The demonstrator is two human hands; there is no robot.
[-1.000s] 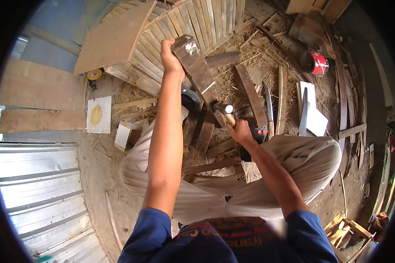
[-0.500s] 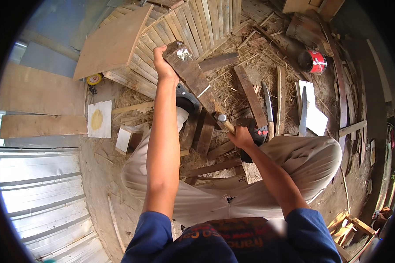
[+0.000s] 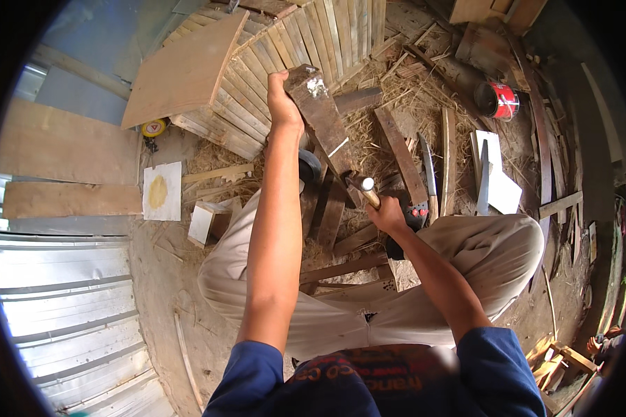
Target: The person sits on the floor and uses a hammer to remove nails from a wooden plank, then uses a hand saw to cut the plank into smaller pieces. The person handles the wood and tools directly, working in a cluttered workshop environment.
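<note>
My left hand point(image 3: 282, 101) grips the far end of a thick dark wooden beam point(image 3: 323, 128), which slants from there toward me and to the right. A white patch marks the beam's far end, and a thin white strip shows across its middle. In my right hand point(image 3: 388, 215) is a hammer point(image 3: 370, 191), held by its wooden handle with the round steel face turned up. The hammer's head is at the beam's near end; whether they touch I cannot tell. Under that end lie other dark wood pieces point(image 3: 330, 219), between my legs.
Wooden slats point(image 3: 254, 104) stand at the back left beside a brown board point(image 3: 188, 62) and a yellow tape measure point(image 3: 154, 128). To the right lie a long blade point(image 3: 428, 167), a saw point(image 3: 482, 181) on white board point(image 3: 504, 191), and a red-labelled can point(image 3: 499, 101). Straw covers the ground.
My left hand and the beam's far end have swung slightly right. The hammer's head has shifted a little right, its face tilting more upward. Both hands keep their hold.
</note>
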